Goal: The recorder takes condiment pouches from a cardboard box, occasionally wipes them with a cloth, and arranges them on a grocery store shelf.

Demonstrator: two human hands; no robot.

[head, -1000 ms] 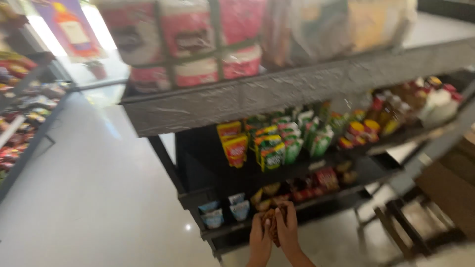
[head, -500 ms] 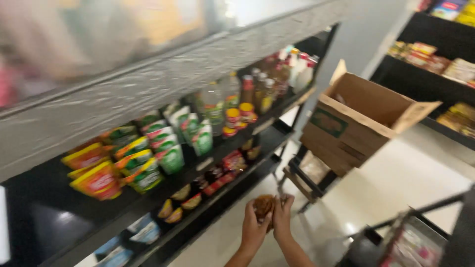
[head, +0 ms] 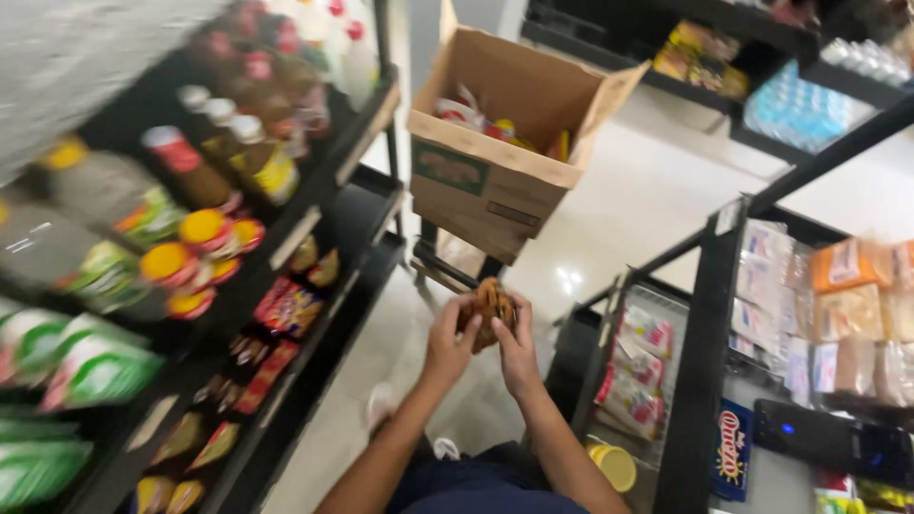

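Both my hands are up in front of me, centre frame. Left hand (head: 449, 341) and right hand (head: 517, 345) are closed from either side around one small brown packet (head: 489, 306), fingers (head: 524, 306) curled over its edges; the packet sits between my palms, top poking out. Blurred, can't tell what's in it.

At 6 o'clock: my dark blue trousers (head: 486, 485), pale floor (head: 457, 400) underneath.

At 9 o'clock: black shelf unit (head: 314, 286), close. Small red and yellow packets (head: 290, 309) on the lower level, yellow-lidded jars (head: 205, 233) and green pouches (head: 95, 366) above, bottles (head: 257, 162) further along.

At 3 o'clock: black wire rack (head: 705, 314) with clear bagged goods (head: 633, 376), a yellow lid (head: 614, 464) low beside it.

At 12 o'clock, past my hands: open cardboard box (head: 495, 181) on a stand, flaps up, wrapped items inside, well apart from the packet.

At 1–2 o'clock, far: more dark shelving (head: 752, 67), a pack of water bottles (head: 800, 109).
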